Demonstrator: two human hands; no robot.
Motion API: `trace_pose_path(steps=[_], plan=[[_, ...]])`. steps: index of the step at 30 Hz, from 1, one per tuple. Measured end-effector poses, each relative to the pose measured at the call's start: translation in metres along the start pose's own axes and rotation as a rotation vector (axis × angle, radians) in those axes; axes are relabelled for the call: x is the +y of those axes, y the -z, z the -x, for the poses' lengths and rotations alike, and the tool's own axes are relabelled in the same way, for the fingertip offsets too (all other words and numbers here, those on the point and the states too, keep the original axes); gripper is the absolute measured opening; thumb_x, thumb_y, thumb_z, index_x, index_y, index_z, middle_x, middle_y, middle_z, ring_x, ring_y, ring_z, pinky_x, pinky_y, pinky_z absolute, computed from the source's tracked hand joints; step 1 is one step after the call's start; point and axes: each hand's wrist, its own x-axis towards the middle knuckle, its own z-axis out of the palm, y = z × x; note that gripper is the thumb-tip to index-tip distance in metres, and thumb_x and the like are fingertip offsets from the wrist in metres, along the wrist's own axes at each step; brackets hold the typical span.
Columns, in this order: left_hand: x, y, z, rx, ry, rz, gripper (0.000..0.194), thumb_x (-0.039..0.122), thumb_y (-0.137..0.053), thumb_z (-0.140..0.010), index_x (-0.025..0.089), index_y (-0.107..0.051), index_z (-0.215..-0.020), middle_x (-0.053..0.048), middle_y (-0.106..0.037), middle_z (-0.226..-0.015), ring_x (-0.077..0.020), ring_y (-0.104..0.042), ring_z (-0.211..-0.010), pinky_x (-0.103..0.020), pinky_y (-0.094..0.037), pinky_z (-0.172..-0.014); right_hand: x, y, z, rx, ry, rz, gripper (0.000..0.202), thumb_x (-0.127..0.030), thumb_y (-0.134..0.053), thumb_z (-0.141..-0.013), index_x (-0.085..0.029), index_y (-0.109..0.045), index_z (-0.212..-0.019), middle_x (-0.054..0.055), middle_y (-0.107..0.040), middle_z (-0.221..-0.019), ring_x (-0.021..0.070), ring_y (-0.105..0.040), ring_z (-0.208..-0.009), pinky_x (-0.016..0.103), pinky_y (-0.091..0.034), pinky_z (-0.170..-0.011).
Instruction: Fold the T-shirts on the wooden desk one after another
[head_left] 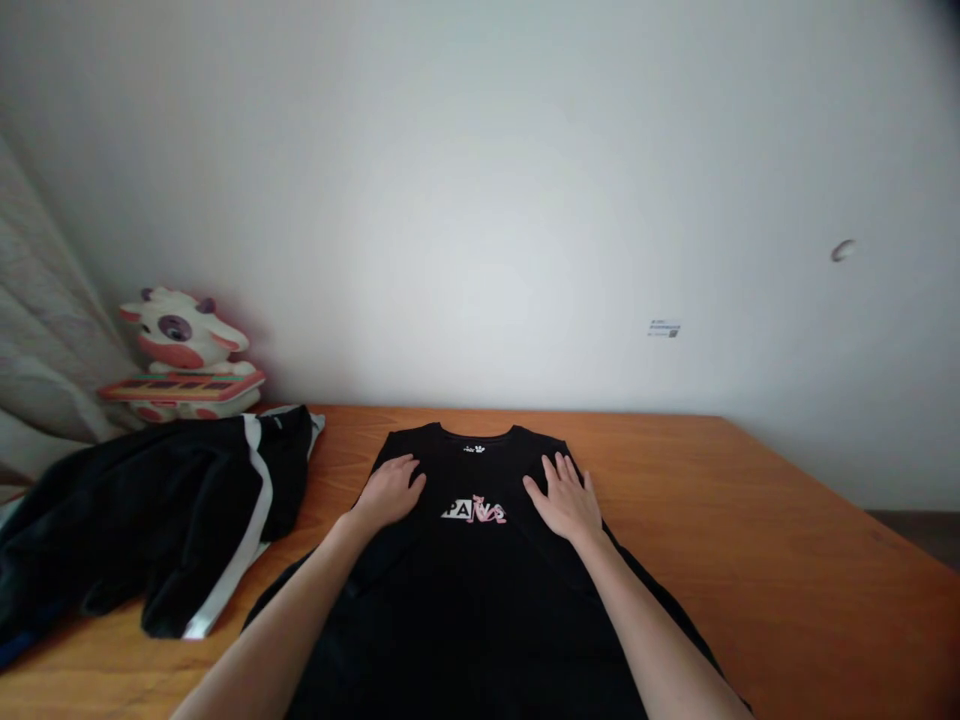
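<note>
A black shirt lies spread on the wooden table, its neckline toward the wall and a white and pink print on its chest. My left hand rests flat near the shirt's left shoulder, fingers stretched out. On the opposite shoulder lies my right hand, palm down with its fingers apart. Neither hand grips the cloth. My forearms cover parts of the shirt's sides, and its lower end runs out of view.
Black clothing with a white stripe lies heaped at the left. Behind it stands a cow-shaped toy keyboard beside a pale curtain. The wooden table meets a white wall at the back.
</note>
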Motion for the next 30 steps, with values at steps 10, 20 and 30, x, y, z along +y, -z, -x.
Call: trace_pose_path(steps=[10,20,30], plan=[[-0.02,-0.018,0.007,-0.157,-0.14,-0.316,0.064,0.051,-0.028,-0.102,0.017,-0.038,-0.155,-0.013,-0.027,-0.164,-0.032,-0.023,-0.153,-0.054,-0.021,-0.122,0.005,-0.003,-0.015,-0.024,-0.01,0.036,0.08,-0.067,-0.019,-0.098,-0.016,-0.021,-0.161,0.011,-0.012,-0.169,0.0255,-0.005,-0.156,0.057,-0.001,-0.123],[-0.02,-0.029,-0.025,-0.14,-0.164,-0.322,0.064,0.05,-0.028,-0.102,0.016,-0.039,-0.154,-0.013,-0.029,-0.164,-0.0326,-0.024,-0.153,-0.053,-0.02,-0.122,0.012,-0.002,-0.048,-0.043,-0.02,0.052,0.082,-0.068,-0.017,-0.098,-0.016,-0.018,-0.161,0.01,-0.009,-0.169,0.0257,-0.004,-0.156,0.058,-0.001,-0.123],[-0.015,-0.031,-0.057,-0.193,-0.112,-0.293,0.067,0.054,-0.024,-0.102,0.016,-0.036,-0.156,-0.012,-0.026,-0.165,-0.0307,-0.023,-0.153,-0.053,-0.018,-0.122,0.011,0.001,-0.079,-0.033,-0.024,0.031,0.08,-0.067,-0.018,-0.098,-0.017,-0.021,-0.161,0.01,-0.012,-0.169,0.0269,-0.007,-0.156,0.057,-0.005,-0.122]])
